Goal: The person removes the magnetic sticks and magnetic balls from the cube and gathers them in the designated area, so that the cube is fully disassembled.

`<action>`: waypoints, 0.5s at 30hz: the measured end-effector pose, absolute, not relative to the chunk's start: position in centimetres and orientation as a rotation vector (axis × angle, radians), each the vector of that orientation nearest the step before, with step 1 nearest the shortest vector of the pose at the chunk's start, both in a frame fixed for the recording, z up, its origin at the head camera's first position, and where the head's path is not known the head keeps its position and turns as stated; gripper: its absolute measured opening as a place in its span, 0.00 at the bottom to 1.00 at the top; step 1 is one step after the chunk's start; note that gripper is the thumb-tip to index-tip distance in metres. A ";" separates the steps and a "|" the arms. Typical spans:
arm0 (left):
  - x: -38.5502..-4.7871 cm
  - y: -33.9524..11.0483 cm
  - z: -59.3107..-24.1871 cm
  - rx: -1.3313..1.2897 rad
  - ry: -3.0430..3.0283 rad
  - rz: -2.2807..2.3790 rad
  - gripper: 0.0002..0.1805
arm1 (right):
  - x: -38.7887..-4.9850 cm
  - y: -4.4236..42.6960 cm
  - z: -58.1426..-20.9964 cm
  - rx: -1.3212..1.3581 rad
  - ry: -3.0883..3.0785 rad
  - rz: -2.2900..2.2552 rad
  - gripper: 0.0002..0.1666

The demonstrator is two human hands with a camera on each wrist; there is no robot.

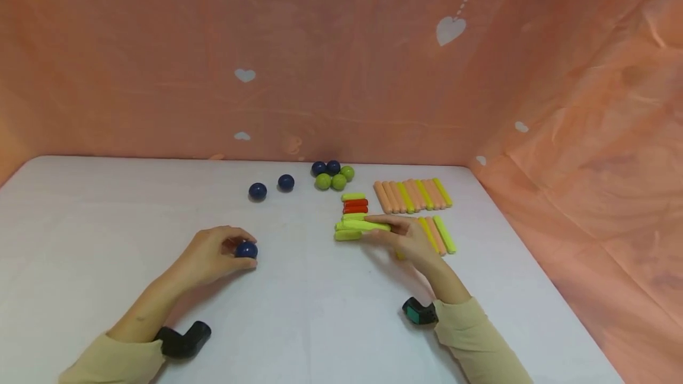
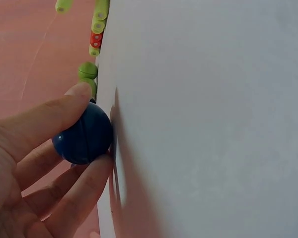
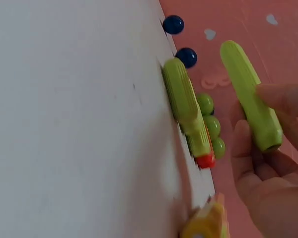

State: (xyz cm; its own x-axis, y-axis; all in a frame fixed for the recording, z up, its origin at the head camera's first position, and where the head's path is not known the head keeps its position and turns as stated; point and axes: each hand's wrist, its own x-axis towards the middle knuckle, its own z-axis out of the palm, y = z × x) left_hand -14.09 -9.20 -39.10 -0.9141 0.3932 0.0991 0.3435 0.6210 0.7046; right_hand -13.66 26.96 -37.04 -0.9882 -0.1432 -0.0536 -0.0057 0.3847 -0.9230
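Observation:
On the white table my left hand point(image 1: 213, 253) pinches a glossy dark blue ball point(image 1: 246, 250) between thumb and fingers. The left wrist view shows the thumb on top of the same ball point(image 2: 84, 134) and fingers below it. My right hand point(image 1: 408, 242) holds a light green ridged stick point(image 3: 251, 96), raised off the table in the right wrist view. Below it, another green stick point(image 1: 347, 235) lies at the near end of a column. Red sticks point(image 1: 356, 202) lie farther along that column, with a green one point(image 1: 353, 197) at its far end.
Two blue balls point(image 1: 258, 191) stand apart at the back. Right of them, blue balls point(image 1: 333, 167) and green balls point(image 1: 338, 182) are clustered. Peach and yellow sticks point(image 1: 393, 197) form a back row, with a nearer row point(image 1: 436, 234) partly behind my right hand. Pink cloth point(image 1: 341, 76) hangs behind the table.

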 end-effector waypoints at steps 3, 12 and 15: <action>-14.1 -9.2 -39.1 0.626 2.757 1.183 0.20 | -13.6 27.7 -37.0 -0.049 2.557 -1.666 0.20; -14.1 -9.4 -38.9 0.631 2.737 1.191 0.20 | -13.0 30.0 -36.6 0.185 2.620 -1.661 0.24; -14.1 -9.4 -38.8 0.622 2.738 1.192 0.20 | -12.7 30.7 -36.4 0.236 2.607 -1.703 0.25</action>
